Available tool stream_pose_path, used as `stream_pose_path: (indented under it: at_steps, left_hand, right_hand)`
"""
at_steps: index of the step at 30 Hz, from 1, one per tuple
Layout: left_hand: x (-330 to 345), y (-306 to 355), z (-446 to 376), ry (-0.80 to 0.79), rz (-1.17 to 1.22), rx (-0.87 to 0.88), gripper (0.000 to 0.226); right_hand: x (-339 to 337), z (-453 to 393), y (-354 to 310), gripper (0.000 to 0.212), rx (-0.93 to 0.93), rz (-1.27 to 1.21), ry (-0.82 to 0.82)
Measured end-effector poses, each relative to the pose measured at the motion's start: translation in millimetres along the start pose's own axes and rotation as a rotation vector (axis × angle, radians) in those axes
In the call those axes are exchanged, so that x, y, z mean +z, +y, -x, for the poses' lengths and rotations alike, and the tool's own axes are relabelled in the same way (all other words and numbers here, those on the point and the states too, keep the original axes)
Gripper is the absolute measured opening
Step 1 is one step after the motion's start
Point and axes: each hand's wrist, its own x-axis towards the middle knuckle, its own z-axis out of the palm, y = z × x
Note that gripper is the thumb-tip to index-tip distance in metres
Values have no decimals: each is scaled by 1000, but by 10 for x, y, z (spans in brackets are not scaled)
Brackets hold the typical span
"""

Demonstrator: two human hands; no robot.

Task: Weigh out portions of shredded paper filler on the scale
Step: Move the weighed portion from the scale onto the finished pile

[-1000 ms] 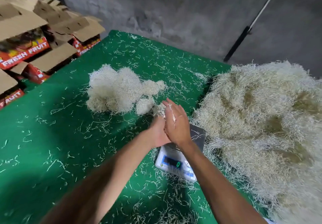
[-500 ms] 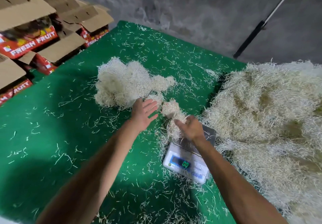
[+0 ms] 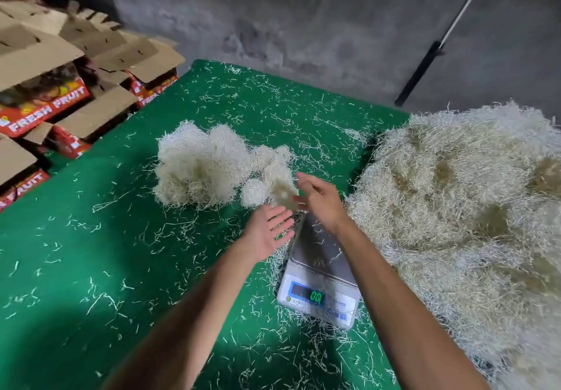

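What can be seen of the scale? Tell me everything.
The small white digital scale with a square, shiny steel-looking platform lies flat on the green cloth-covered table, between the little pale shred clumps and the big shredded paper heap. Its front panel has a blue-framed display with green digits, seemingly zero. A few loose strands lie on the platform; no portion. The right forearm crosses over it; neither hand clearly touches it.

Cream shredded paper (image 3: 455,195), green cloth (image 3: 91,253)

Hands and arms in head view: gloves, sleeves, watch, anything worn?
Nothing worn that shows. The left hand and right hand are bare, no gloves or rings visible. Both forearms are bare up to the frame edge: no sleeves, watch, bands or markings.
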Motion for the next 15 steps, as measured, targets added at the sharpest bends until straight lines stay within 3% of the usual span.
stream_pose_path:
  at_steps: [6,11,14,15]
  left_hand:
    - [441,-414,-12,-104,-155,-61,40]
    - [759,-826,-93,-183,-261,-114,40]
    - [935,-1055,-173,-210,-308,-149,41]
    - [990,-1130,-188,-218,-319,-165,41]
  right_hand:
    - [-466,366,883,26,120,209,262]
    - [-1119,727,1482,27,169,484,317]
    - [-1432,923,1868,53,277,955,253]
    - [-1496,992,1998,59,334,993,191]
